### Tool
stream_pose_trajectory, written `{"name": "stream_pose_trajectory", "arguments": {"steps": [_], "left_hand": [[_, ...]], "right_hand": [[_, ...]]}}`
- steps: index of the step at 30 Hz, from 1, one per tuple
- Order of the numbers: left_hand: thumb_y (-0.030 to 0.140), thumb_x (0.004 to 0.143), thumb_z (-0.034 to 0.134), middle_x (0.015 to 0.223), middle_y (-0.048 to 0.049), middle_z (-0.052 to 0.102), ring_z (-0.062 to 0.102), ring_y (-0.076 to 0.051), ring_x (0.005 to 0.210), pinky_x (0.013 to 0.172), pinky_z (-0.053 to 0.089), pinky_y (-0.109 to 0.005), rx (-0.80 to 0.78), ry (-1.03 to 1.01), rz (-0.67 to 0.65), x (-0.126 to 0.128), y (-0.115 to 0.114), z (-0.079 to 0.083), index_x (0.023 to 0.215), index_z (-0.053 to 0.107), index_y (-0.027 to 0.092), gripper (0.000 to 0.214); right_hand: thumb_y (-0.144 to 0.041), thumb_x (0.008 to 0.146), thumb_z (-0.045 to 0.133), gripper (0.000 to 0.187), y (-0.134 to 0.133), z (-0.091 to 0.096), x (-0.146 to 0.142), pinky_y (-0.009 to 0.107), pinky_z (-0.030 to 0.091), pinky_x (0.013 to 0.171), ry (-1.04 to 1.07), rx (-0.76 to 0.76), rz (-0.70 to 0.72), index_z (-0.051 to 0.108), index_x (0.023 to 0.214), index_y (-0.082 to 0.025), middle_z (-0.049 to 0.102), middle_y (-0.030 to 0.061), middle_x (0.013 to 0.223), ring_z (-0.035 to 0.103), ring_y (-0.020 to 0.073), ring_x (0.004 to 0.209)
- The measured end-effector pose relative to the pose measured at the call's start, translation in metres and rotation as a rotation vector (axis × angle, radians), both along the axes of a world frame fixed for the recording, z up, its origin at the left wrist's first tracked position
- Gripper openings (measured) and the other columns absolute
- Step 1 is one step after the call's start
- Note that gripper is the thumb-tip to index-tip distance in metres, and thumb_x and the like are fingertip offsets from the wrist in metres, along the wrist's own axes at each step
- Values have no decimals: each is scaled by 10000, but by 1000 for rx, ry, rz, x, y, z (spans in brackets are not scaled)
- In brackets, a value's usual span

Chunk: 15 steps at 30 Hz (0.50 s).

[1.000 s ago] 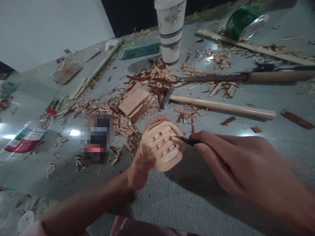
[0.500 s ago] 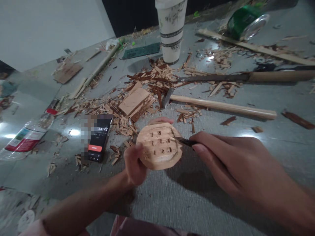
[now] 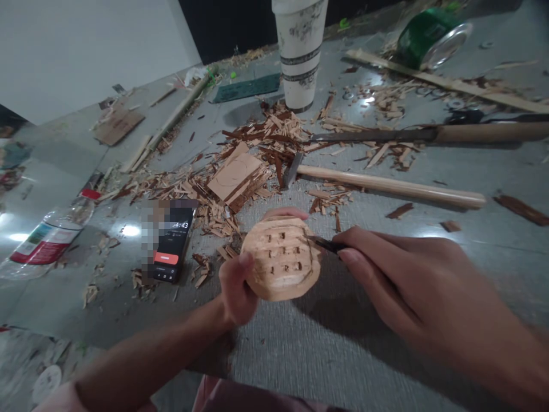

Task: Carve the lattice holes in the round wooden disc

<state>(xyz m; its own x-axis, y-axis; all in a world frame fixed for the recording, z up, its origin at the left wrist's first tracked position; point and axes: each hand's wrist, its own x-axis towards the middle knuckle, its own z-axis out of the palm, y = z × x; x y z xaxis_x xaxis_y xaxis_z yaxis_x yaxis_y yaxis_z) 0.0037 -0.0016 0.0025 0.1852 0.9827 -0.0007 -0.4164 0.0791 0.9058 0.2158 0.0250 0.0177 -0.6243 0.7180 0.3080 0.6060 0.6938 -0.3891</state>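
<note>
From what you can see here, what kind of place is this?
Probably a woodcarving work area: wood chips litter the floor, a hammer lies nearby, and the hands hold a carved wooden piece and a small blade.

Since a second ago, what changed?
The left hand turned the carved wood piece slightly, bringing its slotted face more toward the camera. The right hand kept its dark tool at the piece's right edge. Phone, hammer and cup stayed put.

phone (image 3: 171,243) | screen timer digits ":43", rest blurred | other labels unreadable
</note>
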Motion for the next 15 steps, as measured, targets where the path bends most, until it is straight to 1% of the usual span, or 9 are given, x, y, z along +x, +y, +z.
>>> {"name": "stream_pose_trajectory", "arguments": {"steps": [3,6,10,15], "left_hand": [[607,853,496,946,-124,707,703,-327,868,753,572,-425,2,-11,-2,0,-1,0,1276,654,159,637],[605,837,555,956,-118,710,685,-289,825,680,559,-364,-31,-60,15,-1,-1,-2,1244,692,147,627],[605,844,580,960,-121,721,685,-284,822,708,566,-377,-24,-106,5,-1,-1,-4,1233,715,147,616],[621,830,593,958,-120,720,672,-273,817,686,544,-359,-44,-96,-12,0,-2,-4,1249,700,140,646]], "right_hand": [[-335,1145,387,350,-1,0,0,316,282,476,7,7,3,556,859,-224,518,-51,579,485,124,431],[-330,1141,398,350,-1,1,0,314,279,476,6,8,3,550,843,-225,528,-46,586,471,122,430],[-317,1136,406,333,0,2,0,309,281,482,12,1,3,561,858,-221,546,-40,601,487,123,443],[-329,1143,399,344,0,1,0,316,276,478,15,0,0,561,860,-219,537,-44,603,487,117,439]]}}
